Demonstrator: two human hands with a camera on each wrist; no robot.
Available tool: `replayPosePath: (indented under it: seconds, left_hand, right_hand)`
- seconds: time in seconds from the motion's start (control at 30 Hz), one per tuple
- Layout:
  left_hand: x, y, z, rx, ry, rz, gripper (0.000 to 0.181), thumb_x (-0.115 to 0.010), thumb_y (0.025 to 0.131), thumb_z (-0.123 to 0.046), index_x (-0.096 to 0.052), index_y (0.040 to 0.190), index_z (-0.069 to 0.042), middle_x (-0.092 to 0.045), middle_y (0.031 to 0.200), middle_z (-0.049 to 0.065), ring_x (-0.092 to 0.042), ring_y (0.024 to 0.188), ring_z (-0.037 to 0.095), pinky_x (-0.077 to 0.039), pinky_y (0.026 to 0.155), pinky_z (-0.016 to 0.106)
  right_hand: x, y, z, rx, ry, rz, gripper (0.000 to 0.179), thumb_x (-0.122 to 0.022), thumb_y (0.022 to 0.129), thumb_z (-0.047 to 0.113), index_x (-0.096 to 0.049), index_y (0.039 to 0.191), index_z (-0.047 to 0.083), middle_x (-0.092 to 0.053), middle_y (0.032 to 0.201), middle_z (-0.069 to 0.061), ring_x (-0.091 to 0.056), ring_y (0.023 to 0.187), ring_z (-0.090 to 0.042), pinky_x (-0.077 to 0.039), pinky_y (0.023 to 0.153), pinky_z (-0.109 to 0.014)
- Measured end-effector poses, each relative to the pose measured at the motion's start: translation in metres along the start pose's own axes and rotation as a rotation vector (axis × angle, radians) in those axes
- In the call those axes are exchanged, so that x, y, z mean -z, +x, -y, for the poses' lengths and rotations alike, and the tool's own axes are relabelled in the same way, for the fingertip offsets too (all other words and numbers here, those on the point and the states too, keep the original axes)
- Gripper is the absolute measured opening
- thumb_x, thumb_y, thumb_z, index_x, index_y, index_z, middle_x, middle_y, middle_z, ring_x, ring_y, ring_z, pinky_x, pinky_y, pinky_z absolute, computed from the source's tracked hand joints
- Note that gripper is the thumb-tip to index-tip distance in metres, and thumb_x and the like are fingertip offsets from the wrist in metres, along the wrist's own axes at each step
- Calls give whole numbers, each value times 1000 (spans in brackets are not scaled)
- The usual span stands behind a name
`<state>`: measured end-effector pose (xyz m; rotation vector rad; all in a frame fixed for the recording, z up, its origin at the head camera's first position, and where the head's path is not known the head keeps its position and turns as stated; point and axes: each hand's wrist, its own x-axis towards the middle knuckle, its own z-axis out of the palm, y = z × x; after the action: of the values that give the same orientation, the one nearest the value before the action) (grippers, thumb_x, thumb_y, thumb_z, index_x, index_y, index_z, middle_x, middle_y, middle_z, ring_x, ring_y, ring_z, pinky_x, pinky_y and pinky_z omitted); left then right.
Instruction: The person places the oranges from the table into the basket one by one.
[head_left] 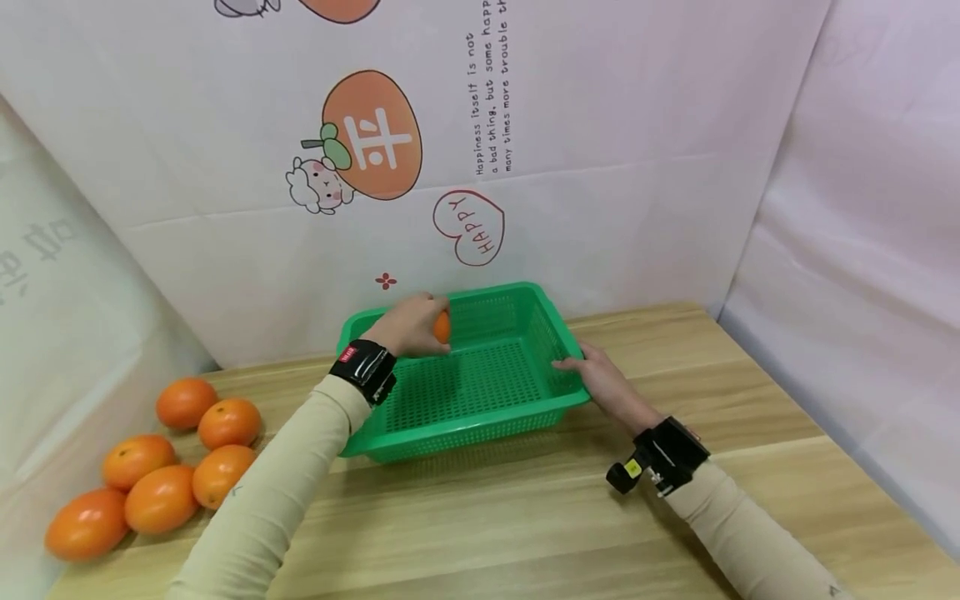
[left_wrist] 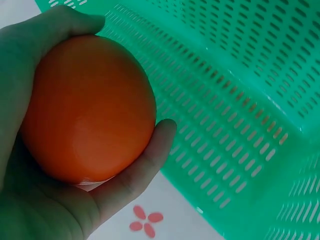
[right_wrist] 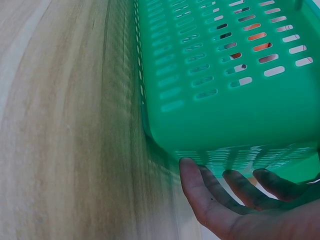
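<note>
An orange (left_wrist: pixel 90 110) sits in the grasp of my left hand (head_left: pixel 415 325), thumb and fingers curled round it. That hand is over the left part of a green plastic basket (head_left: pixel 465 423), with the fruit above the slotted floor. My right hand (head_left: pixel 603 379) grips the basket's right rim, its thumb over the inner side. In the right wrist view, the fingers (right_wrist: pixel 200 192) lie along the outside of the basket wall (right_wrist: pixel 230 117). Part of the held orange is hidden by the left hand in the head view.
Several oranges (head_left: pixel 161 498) lie grouped on the wooden table (head_left: pixel 480 533) at the left, one partly behind the left sleeve. A white printed cloth (head_left: pixel 600 167) hangs close behind the basket, and more cloth (head_left: pixel 862 250) borders the right side.
</note>
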<state>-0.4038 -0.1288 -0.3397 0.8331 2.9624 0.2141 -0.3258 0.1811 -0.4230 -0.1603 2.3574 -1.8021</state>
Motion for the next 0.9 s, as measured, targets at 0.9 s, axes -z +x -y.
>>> replayPosePath:
  seconds: [0.9]
  left_hand:
    - [-38, 42, -39, -46, -53, 69, 63, -79, 93, -33, -55, 147, -10, -60, 131, 15, -62, 102, 27, -56, 82, 39]
  right_hand:
    - [-3, 0, -3, 18, -4, -16, 61, -52, 105, 18, -37, 161, -1, -60, 142, -31, -71, 114, -31, -58, 93, -34]
